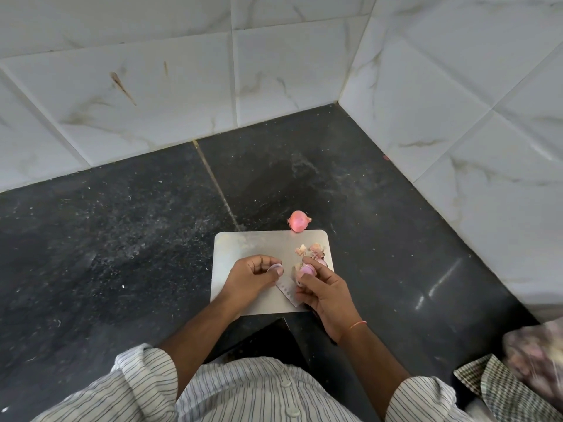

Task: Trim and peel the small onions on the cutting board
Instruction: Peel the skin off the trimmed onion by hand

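A small steel cutting board [237, 248] lies on the dark stone counter. My left hand [249, 278] pinches a pale purple onion piece [274, 267] between thumb and fingers. My right hand [326, 296] holds a peeled pinkish onion [307, 270] at its fingertips, and a knife blade [289, 292] sticks out below that hand, its handle hidden in the palm. Loose onion skins [310, 249] lie on the board's far right corner. One unpeeled pink onion [298, 221] sits on the counter just beyond the board's far edge.
White marble-look tiled walls [274, 71] meet in a corner behind and to the right. The black counter [106, 239] spreads left of the board. A checked cloth [499, 388] and a blurred bag of onions [536, 354] lie at the lower right.
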`<state>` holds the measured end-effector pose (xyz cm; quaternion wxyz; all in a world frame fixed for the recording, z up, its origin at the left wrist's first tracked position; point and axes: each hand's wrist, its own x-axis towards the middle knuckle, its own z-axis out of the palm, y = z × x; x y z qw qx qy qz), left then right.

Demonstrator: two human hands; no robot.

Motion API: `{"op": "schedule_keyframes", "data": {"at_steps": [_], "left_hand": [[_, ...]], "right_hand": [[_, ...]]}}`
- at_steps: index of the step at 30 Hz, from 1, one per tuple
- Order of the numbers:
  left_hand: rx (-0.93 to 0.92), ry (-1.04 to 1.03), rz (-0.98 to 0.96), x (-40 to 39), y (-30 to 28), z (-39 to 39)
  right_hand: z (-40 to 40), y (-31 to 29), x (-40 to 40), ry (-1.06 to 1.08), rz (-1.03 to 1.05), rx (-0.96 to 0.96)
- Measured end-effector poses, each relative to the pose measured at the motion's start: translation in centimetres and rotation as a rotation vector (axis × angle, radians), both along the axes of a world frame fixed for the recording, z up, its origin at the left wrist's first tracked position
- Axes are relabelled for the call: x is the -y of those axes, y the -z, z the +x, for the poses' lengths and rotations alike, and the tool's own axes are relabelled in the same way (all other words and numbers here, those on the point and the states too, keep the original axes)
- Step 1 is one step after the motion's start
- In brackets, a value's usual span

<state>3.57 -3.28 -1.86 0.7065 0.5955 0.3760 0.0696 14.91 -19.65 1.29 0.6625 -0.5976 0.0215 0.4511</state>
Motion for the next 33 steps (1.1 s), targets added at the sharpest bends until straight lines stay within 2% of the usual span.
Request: {"op": "schedule_keyframes", "data": {"at_steps": [4,8,12,16,21,25,29,33], "left_hand": [[-0.108,0.084,0.174,-0.5,1.5,1.6],[-0.125,0.240,0.289,0.0,1.3,4.9],[-0.122,0.304,0.308,0.3,1.1,7.6],[-0.109,0.319,0.335,0.1,0.8,7.8],[0.043,0.404,0.338,0.4,-1.8,5.8],[0.060,0.501,0.470,0.1,-2.5,3.6],[0.068,0.432,0.452,-0.3,-2.1,1.7],[0.080,0.386,0.491,-0.6,-1.6,0.3]], "right_hand": [[1.0,0.1,1.7,0.088,-0.043,0.005],[1.9,0.4,3.0,0.106,-0.078,0.030],[2.6,0.5,3.6,0.096,-0.072,0.064],[3.2,0.5,3.5,0.033,-0.065,0.102],[3.5,-0.1,2.8,-0.084,-0.149,0.213],[3.4,-0.6,1.6,-0.202,-0.166,0.337],[2.8,-1.4,0.4,-0.343,-0.219,0.550],[1.9,-2.0,-0.4,-0.382,-0.227,0.598]]}}
